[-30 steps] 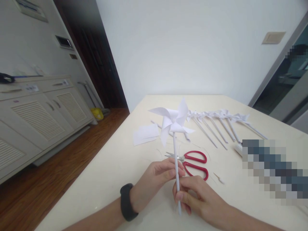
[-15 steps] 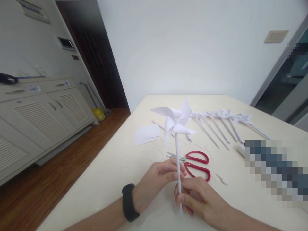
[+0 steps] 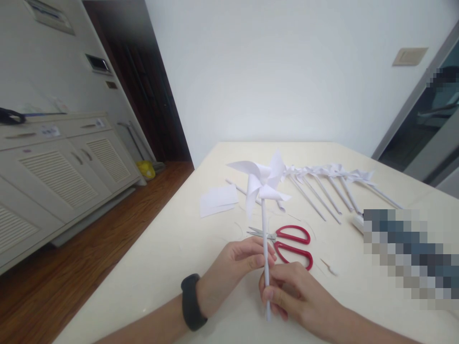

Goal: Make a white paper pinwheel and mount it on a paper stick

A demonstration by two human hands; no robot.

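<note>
A white paper pinwheel [image 3: 265, 184] stands upright in front of me on a thin rolled-paper stick [image 3: 264, 224]. My right hand [image 3: 290, 291] pinches the lower part of that stick between thumb and fingers. Higher up, my left hand [image 3: 244, 260], with a black band on its wrist, closes its thumb and fingers on the same stick. Just behind the hands lie red-handled scissors [image 3: 294, 243], their blades pointing left and partly crossed by the stick.
Several finished pinwheels [image 3: 333, 172] lie in a row at the back right. Paper squares [image 3: 218, 198] sit left of loose paper rolls [image 3: 234, 185]. A small pointed white item [image 3: 330, 267] lies right of the scissors. A blurred-out object [image 3: 412, 258] covers the right edge.
Almost nothing differs. The view has shifted very slightly, and both hands keep the same hold on the pinwheel stick.
</note>
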